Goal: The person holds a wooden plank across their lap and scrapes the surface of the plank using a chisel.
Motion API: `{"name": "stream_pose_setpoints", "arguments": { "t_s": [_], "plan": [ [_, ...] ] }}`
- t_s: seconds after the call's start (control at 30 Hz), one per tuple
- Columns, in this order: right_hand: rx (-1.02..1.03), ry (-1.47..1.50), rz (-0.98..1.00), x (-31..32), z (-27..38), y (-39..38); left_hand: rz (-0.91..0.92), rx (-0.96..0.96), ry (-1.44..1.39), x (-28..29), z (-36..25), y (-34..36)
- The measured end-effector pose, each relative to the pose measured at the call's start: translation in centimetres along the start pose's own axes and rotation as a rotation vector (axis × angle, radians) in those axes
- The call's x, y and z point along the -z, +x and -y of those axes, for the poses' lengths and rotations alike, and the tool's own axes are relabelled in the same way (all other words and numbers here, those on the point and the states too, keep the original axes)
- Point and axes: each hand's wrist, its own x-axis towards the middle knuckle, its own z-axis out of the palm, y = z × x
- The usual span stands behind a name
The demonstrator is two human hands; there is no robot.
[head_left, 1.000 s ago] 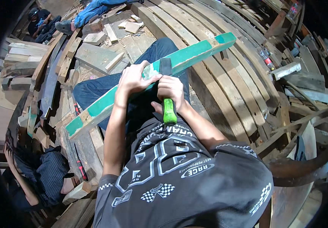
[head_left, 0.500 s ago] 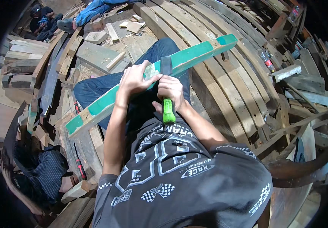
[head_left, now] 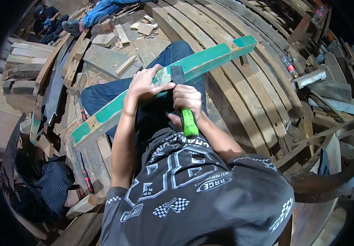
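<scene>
A long wooden beam with green paint on its top face lies slantwise across my lap, its right end farther away. My left hand rests over it near the middle, fingers curled across the far edge, thumb pointing right. In my right fist is a scraper with a bright green handle and a broad dark blade. The blade lies on the green face beside a pale patch where paint is thin or gone. My left thumb tip is close to the blade.
Curved timber ribs run along the right. A red-black screwdriver lies at the left, near a striped dark cloth. Wood offcuts are scattered ahead. Another person sits at the far left. A bottle stands among planks.
The scraper's blade has come slightly toward me along the beam's face. Its handle end has swung a little right and down with my right hand. The beam has hardly moved.
</scene>
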Motion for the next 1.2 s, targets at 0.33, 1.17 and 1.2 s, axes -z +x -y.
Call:
{"name": "stream_pose_setpoints", "arguments": {
  "t_s": [0.33, 1.17, 1.2],
  "plan": [
    [-0.003, -0.093, 0.146, -0.2, 0.6, 0.7, 0.021, 0.002, 0.021, -0.2, 0.3, -0.2],
    [-0.019, -0.238, 0.221, 0.6, -1.5, 1.2, -0.033, 0.036, 0.064, -1.0, 0.2, 0.4],
    [-0.017, -0.236, 0.221, 0.4, -1.5, 1.1, -0.041, 0.050, 0.048, -1.2, 0.4, 0.4]
  ]
}}
